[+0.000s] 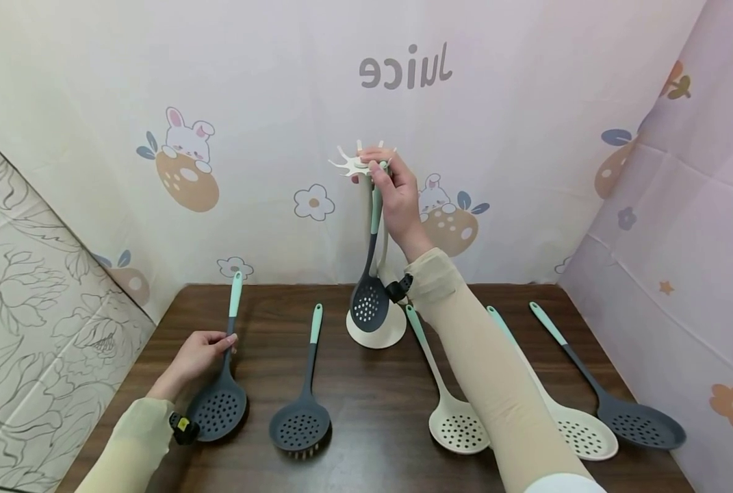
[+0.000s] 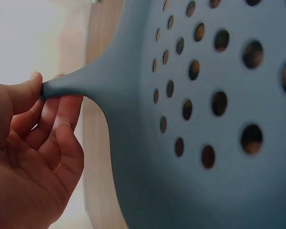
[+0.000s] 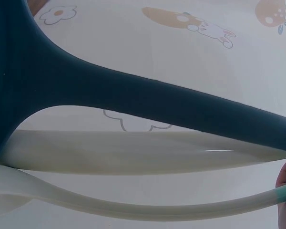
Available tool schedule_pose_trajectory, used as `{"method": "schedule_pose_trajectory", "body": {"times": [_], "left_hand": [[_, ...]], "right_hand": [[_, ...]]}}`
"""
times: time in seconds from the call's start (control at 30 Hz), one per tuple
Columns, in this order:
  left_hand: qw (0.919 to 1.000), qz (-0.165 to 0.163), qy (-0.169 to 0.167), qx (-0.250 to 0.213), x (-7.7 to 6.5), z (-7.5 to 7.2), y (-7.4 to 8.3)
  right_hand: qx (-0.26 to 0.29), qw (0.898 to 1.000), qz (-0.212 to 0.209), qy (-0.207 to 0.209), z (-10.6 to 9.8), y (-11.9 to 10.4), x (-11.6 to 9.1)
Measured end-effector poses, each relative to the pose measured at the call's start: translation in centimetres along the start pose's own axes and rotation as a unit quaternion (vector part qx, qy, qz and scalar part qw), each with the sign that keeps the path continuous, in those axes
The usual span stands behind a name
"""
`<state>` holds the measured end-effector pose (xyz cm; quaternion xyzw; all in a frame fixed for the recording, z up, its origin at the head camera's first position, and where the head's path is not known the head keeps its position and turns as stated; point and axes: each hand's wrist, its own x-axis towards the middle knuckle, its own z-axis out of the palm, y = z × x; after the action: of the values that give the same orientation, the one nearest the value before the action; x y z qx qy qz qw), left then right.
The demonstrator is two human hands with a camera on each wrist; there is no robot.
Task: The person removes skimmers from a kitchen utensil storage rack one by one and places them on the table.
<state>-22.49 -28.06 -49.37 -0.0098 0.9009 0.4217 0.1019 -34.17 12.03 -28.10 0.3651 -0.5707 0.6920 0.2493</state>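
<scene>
My left hand (image 1: 196,363) pinches the neck of a dark grey skimmer (image 1: 221,407) at the table's left, its mint handle pointing away. In the left wrist view, thumb and fingers grip the neck beside the perforated bowl (image 2: 205,109). My right hand (image 1: 397,195) is up at the crown of hooks (image 1: 349,164) on a cream utensil stand (image 1: 378,339), holding the top of the mint handle of a dark slotted spoon (image 1: 369,301). That spoon hangs upright in front of the stand's post. A cream utensil (image 3: 133,210) with a mint handle hangs beside the post, its lower end mostly hidden.
On the brown wooden table (image 1: 372,404) lie another dark skimmer (image 1: 300,424) left of the stand, a cream skimmer (image 1: 458,426), a cream slotted turner (image 1: 588,435) partly behind my right forearm, and a dark slotted turner (image 1: 643,424) at far right. A printed curtain (image 1: 267,103) backs the table.
</scene>
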Motion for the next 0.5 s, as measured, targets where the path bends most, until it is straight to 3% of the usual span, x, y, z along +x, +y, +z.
{"method": "schedule_pose_trajectory", "body": {"times": [0.5], "left_hand": [[0.9998, -0.013, -0.010, -0.009, 0.1, 1.3, -0.3]], "right_hand": [[-0.003, 1.000, 0.000, 0.001, 0.0, 0.0, 0.1]]}}
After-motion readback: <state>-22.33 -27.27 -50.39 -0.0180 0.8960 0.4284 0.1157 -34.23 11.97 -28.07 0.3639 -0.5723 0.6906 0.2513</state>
